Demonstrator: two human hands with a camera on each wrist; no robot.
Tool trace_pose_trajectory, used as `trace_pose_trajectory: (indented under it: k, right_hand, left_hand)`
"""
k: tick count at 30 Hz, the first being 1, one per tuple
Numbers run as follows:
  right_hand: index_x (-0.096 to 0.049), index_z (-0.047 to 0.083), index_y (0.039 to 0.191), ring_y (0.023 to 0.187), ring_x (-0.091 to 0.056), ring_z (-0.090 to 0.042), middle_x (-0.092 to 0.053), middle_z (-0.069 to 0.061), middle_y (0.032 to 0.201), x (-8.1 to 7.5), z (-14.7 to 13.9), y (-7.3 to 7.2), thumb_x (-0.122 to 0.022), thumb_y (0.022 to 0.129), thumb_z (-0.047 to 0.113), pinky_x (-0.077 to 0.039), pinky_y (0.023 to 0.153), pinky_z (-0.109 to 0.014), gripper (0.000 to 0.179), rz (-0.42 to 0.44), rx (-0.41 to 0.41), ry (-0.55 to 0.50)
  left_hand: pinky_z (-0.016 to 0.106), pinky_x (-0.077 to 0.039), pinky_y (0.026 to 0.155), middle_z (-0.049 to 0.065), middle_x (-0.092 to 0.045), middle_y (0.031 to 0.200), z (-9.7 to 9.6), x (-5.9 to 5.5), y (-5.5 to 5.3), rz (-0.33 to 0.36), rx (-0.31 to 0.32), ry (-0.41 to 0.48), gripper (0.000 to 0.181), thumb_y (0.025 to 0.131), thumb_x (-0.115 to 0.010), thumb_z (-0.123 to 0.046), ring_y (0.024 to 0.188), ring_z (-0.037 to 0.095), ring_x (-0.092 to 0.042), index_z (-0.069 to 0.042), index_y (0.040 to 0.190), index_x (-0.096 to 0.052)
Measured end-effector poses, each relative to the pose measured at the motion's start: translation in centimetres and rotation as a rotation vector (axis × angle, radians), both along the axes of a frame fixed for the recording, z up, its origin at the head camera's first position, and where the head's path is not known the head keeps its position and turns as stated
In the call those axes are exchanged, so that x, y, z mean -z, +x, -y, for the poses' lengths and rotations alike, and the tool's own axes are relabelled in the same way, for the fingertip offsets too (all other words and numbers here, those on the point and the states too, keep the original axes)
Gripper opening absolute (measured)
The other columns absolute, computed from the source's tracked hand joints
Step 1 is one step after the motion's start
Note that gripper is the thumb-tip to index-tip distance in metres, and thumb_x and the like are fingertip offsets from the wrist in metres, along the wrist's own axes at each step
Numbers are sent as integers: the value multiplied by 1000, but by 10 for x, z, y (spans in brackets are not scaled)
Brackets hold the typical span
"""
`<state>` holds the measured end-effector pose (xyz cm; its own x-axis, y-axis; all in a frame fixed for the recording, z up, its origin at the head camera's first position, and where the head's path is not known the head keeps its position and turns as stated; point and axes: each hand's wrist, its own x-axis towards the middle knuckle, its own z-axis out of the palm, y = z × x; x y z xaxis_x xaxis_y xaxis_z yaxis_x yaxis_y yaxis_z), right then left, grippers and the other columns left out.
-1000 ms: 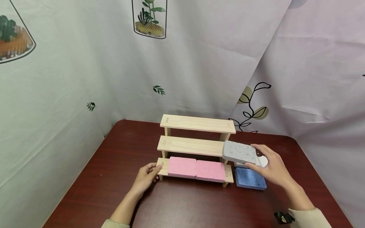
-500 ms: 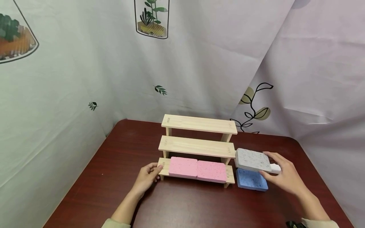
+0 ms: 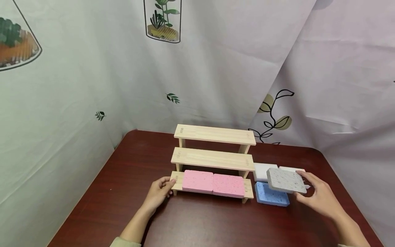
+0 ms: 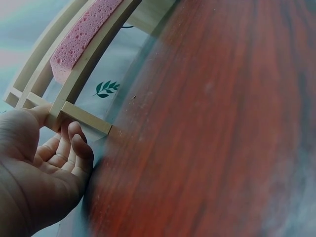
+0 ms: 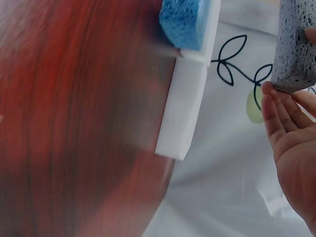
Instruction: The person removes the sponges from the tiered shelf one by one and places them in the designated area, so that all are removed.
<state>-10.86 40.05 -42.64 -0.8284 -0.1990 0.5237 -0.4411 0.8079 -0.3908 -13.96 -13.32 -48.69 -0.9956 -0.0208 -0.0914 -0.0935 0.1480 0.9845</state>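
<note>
My left hand grips the left end of the lowest tier of a three-tier wooden shelf, its thumb on the board. Two pink sponges, the left one and the right one, lie side by side on that tier. In the head view my right hand pinches a speckled grey sponge by its right edge. This sponge is held slightly tilted and covers part of the blue sponge on the table. In the right wrist view the grey sponge is partly cut off.
Two white blocks, one near the shelf and one further right, lie behind the blue sponge. The dark red table has a curtain behind it. The upper two tiers are bare wood.
My right hand has carried the grey sponge right and towards me, away from the middle tier's right end, bringing the white blocks more into view. The left hand keeps its grip on the shelf.
</note>
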Motion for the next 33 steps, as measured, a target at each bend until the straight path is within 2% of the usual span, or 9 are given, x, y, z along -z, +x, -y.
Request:
trace_pose_trajectory:
  k: [4, 9, 18, 33]
  right_hand:
    - [-63, -1, 127, 96, -49, 11, -64, -5, 112, 4, -8, 4, -90, 52, 5, -32, 79, -4, 80, 27, 32, 13]
    - [-61, 0, 130, 107, -37, 19, -64, -17, 116, 11, -18, 10, -88, 54, 4, -23, 83, -1, 81, 69, 72, 15]
    - [-58, 1, 133, 103, -36, 19, -60, -17, 117, 16, -38, 18, -88, 58, 5, -25, 79, -4, 81, 145, 118, 30]
    - [-56, -2, 132, 98, -35, 18, -59, -29, 123, 31, -65, 22, -89, 58, 8, -27, 74, -7, 82, 258, 165, 69]
  left_hand:
    - [24, -48, 57, 5, -65, 78, 0, 0, 0, 3, 4, 3, 32, 99, -67, -20, 65, 15, -57, 8, 114, -65]
    - [24, -48, 57, 5, -65, 78, 0, 2, -1, 5, 7, 2, 34, 99, -67, -22, 65, 15, -57, 8, 115, -65]
    - [24, -48, 58, 5, -65, 78, 0, 1, -1, 1, 2, -11, 33, 99, -67, -21, 65, 14, -57, 9, 114, -65]
    - [24, -49, 59, 5, -66, 79, 0, 1, -1, 4, 4, -10, 33, 100, -67, -21, 66, 15, -58, 8, 115, -65]
